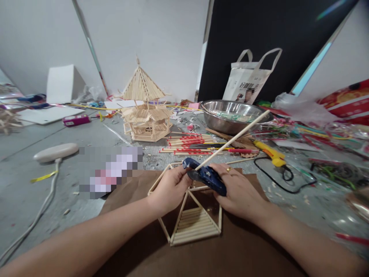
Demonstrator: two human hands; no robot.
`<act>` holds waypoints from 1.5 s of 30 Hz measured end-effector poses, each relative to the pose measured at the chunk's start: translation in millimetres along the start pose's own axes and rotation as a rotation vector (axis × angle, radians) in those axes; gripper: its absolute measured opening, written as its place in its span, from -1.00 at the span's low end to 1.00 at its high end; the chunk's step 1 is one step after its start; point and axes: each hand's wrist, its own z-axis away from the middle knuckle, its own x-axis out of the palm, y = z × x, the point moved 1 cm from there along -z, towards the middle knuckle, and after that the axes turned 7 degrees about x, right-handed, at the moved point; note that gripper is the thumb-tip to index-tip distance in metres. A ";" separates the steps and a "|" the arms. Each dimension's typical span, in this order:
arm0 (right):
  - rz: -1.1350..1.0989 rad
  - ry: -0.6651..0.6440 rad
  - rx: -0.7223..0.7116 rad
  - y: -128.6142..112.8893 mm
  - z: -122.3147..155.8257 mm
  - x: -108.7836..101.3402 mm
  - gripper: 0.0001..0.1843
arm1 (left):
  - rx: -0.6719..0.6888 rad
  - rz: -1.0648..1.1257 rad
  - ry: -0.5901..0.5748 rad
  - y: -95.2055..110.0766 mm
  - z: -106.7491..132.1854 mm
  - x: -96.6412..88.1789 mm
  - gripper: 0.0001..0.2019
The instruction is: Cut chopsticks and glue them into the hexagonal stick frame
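A long pale wooden stick (236,136) slants up to the right from the head of blue-handled cutters (209,177). Pinched at its lower end by my left hand (170,189), the stick meets the cutters there; the exact contact with the blades is hidden. My right hand (243,194) is closed around the cutters' handles and wears a ring. Below both hands lies a flat, many-sided frame of glued sticks (196,239). One triangular section, nearest me, is partly filled with parallel sticks. My hands cover part of the frame's far side.
Brown paper (239,246) lies beneath the frame. Beyond it are a stick pagoda model (144,84), red-wrapped chopsticks (190,142) and a steel basin (213,121). A yellow glue gun (271,153) with a black cord lies right; a white power strip (56,152) lies left.
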 end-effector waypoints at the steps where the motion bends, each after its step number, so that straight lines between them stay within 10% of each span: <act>1: 0.003 -0.001 -0.002 0.4 0.0 0.2 -0.42 | -0.001 -0.002 -0.004 -0.3 0.1 -0.1 -0.77; 34: 0.055 -0.035 0.015 -2.4 1.6 -7.9 -0.54 | 0.008 -0.124 -0.011 4.7 1.7 -2.0 -0.73; 45: -0.001 -0.054 -0.008 -0.7 0.9 -8.3 -0.48 | -0.043 0.145 -0.150 4.1 -3.3 -8.3 -0.68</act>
